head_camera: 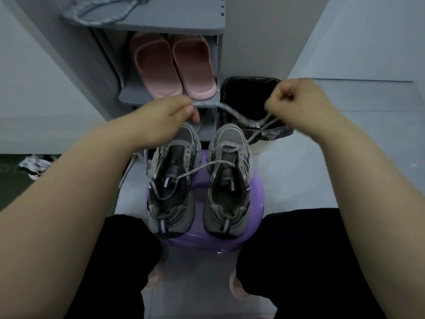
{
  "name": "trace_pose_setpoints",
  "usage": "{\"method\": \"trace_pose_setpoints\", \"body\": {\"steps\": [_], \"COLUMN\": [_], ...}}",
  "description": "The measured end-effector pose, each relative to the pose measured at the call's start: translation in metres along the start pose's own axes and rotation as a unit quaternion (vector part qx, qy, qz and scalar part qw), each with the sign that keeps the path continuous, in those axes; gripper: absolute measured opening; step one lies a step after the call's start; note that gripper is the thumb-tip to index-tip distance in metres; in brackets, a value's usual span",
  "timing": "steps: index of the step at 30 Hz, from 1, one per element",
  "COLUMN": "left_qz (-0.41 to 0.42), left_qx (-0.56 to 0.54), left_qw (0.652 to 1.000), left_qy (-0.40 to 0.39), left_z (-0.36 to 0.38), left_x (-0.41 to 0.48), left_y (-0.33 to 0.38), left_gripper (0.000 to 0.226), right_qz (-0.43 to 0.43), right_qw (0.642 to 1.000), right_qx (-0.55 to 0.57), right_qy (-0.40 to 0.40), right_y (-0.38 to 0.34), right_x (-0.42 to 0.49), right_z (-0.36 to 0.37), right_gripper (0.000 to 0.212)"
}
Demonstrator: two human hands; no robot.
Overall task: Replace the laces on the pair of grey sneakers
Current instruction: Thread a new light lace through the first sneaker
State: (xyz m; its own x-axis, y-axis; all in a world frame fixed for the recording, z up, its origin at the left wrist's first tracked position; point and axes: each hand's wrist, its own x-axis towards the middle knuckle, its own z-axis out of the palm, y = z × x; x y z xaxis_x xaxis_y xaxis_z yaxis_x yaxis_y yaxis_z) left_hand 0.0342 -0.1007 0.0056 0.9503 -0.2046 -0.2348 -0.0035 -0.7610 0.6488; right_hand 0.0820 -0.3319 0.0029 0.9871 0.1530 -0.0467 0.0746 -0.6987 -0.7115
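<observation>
Two grey sneakers stand side by side on a purple stool (253,203), toes pointing away from me. The left sneaker (171,180) has a loose grey lace trailing across its opening. The right sneaker (230,178) has lace crossed over its front eyelets. A grey lace (232,112) stretches between my hands above the toes. My left hand (165,118) pinches one end of it. My right hand (296,102) grips the other part, from which strands run down to the right sneaker.
A grey shoe rack (133,97) stands straight ahead with pink slippers (174,65) on a shelf and another grey lace (103,10) on its top. A black-lined bin (248,88) sits to the rack's right. My knees in black trousers flank the stool.
</observation>
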Motion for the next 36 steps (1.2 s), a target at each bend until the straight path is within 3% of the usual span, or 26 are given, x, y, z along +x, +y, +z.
{"method": "trace_pose_setpoints", "body": {"steps": [1,3,6,9,12,18,21,24,27,29,31,33,36], "left_qz": [0.007,0.055,0.094,0.05,0.037,0.042,0.06,0.063,0.03,0.017,0.013,-0.001,-0.048], "left_qx": [0.036,0.071,0.013,-0.087,-0.053,-0.029,-0.003,-0.001,0.085,0.187,0.192,0.14,0.092], "left_qw": [0.999,0.993,0.994,0.994,0.998,0.998,0.998,0.998,0.993,0.973,0.972,0.986,0.995], "left_qy": [-0.03,-0.073,-0.062,-0.034,-0.026,-0.045,-0.018,0.004,-0.069,-0.133,-0.136,-0.085,-0.004], "left_z": [0.006,0.023,0.035,0.026,0.016,0.036,0.052,0.054,0.055,0.059,0.056,0.044,0.026], "left_x": [0.001,0.004,0.007,0.008,0.008,0.011,0.013,0.016,0.015,0.014,0.015,0.017,0.022], "left_y": [0.006,0.018,0.029,0.024,0.014,0.02,0.026,0.029,0.025,0.021,0.019,0.018,0.007], "left_gripper": [0.024,0.022,0.015,0.007,0.011,0.033,0.043,0.043,0.057,0.049,0.029,0.014,0.01], "right_qz": [-0.025,-0.077,-0.086,-0.038,0.003,0.047,0.022,0.028,0.049,0.062,0.073,0.092,0.104], "right_qw": [0.997,0.989,0.973,0.986,0.99,0.97,0.963,0.965,0.978,0.987,0.99,0.989,0.987], "right_qx": [-0.063,-0.009,0.062,0.047,0.104,0.126,0.157,0.18,0.153,0.074,0.004,-0.016,-0.017], "right_qy": [-0.037,-0.126,-0.205,-0.157,-0.092,-0.201,-0.217,-0.187,-0.137,-0.125,-0.123,-0.116,-0.118], "right_y": [0.001,-0.008,-0.02,-0.01,0.002,0.008,-0.001,0.003,0.015,0.025,0.033,0.036,0.036], "right_x": [-0.003,-0.014,-0.024,-0.019,-0.018,-0.032,-0.038,-0.035,-0.029,-0.026,-0.025,-0.022,-0.019], "right_z": [0.006,0.023,0.037,0.02,-0.001,0.024,0.034,0.024,0.021,0.027,0.033,0.036,0.038], "right_gripper": [0.012,0.028,0.019,0.021,0.02,0.003,0.013,0.012,0.009,0.007,0.012,0.02,0.018]}}
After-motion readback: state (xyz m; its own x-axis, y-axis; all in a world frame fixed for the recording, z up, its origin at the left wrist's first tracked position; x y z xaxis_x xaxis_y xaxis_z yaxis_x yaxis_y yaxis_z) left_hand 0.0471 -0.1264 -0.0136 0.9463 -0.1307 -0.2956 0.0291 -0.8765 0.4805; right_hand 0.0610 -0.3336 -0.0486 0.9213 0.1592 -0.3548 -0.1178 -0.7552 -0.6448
